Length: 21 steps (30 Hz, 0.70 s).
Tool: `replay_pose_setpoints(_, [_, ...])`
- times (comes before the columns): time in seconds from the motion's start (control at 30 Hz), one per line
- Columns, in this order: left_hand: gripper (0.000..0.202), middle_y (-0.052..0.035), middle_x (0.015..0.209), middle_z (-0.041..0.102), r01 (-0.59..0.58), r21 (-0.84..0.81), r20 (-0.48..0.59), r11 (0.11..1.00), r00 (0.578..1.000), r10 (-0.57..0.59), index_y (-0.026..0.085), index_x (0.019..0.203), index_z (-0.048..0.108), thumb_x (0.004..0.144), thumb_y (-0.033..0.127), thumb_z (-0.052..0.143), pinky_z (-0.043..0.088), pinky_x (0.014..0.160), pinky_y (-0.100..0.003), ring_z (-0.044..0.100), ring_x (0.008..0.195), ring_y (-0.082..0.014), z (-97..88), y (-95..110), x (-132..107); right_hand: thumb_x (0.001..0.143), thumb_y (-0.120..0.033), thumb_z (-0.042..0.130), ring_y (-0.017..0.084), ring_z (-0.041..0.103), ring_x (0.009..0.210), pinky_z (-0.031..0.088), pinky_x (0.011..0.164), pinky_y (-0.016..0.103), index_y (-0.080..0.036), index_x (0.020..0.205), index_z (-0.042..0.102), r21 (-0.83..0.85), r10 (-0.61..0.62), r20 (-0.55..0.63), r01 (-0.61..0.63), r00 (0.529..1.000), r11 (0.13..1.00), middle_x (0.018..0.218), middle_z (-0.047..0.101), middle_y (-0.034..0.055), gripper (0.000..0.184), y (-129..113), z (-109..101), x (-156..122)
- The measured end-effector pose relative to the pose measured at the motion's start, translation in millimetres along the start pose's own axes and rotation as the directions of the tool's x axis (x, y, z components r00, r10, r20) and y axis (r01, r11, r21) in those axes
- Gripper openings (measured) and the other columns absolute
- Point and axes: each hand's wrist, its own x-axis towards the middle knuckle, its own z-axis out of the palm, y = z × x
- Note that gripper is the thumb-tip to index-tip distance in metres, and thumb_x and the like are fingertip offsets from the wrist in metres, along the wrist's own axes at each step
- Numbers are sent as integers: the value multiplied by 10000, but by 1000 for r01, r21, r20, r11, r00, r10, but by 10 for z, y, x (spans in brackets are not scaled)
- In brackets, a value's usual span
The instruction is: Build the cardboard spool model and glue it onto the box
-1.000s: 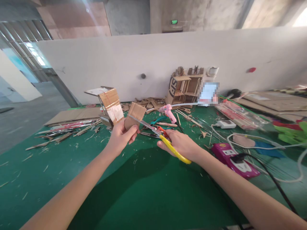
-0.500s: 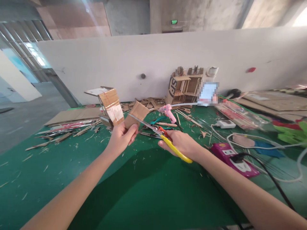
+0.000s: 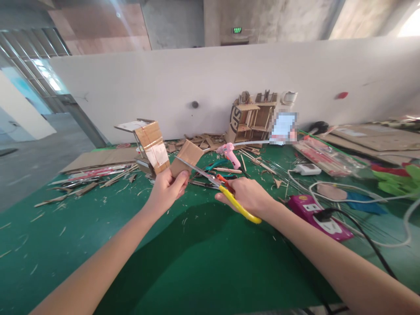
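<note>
- We have a small cardboard piece (image 3: 190,151) raised over the near-middle of the tabletop (image 3: 197,267), tilted, its lower left edge pinched between the thumb and fingers of our left hand (image 3: 169,186).
- Our scissors (image 3: 225,191) point far and left; one blade crosses the face of the piece, and we cannot tell where the other blade lies. The fingers of our right hand (image 3: 249,194) are wrapped about the orange and yellow handles.
- Just beyond our left hand stands a cardboard structure (image 3: 149,136) with a white flap; the hand hides part of its foot.
- Behind the scissors lie a teal-handled tool (image 3: 215,165), partly covered by the blades, and a pink glue gun (image 3: 230,155), near the tip of the piece.
- Cardboard scraps (image 3: 206,141) crowd the far edge, and thin sticks (image 3: 121,176) lie to the left.
- Farther off, a cardboard shelf model (image 3: 235,124) stands against the white partition (image 3: 147,87), beside a pixelated screen (image 3: 284,127).
- On the right, a magenta power strip (image 3: 304,209) sits just beyond our forearm, with a black plug in it; a white cable loops around there, and flat cardboard sheets (image 3: 367,136) lie farther back.
</note>
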Motion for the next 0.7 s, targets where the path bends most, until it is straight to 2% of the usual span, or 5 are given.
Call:
replay_pose_setpoints(0.27, [334,62,505,395,20,-62,14,998,1000,-20,169,720,483,867,452,581,249,370,-188,344,374,-50,-5,-88,6,837,-781,295,248,618,597,327,496,305,-217,664,589,-63,-14,11,14,1000,998,622,633,78,659,-17,-9,-17])
replay_pose_setpoints(0.5, [334,44,533,433,31,-98,48,995,999,-26,163,700,497,878,430,589,243,380,-188,347,388,-46,-25,-91,19,872,-715,346,211,588,562,318,496,292,-226,747,643,19,-60,0,60,998,998,612,625,49,585,-12,-28,-16])
replay_pose_setpoints(0.7, [345,44,537,444,52,-133,45,990,998,-46,160,691,496,878,434,592,226,377,-184,336,377,-38,-24,-119,27,882,-715,303,185,552,522,297,477,282,-218,632,581,20,-62,37,61,997,998,561,583,43,622,16,-11,10])
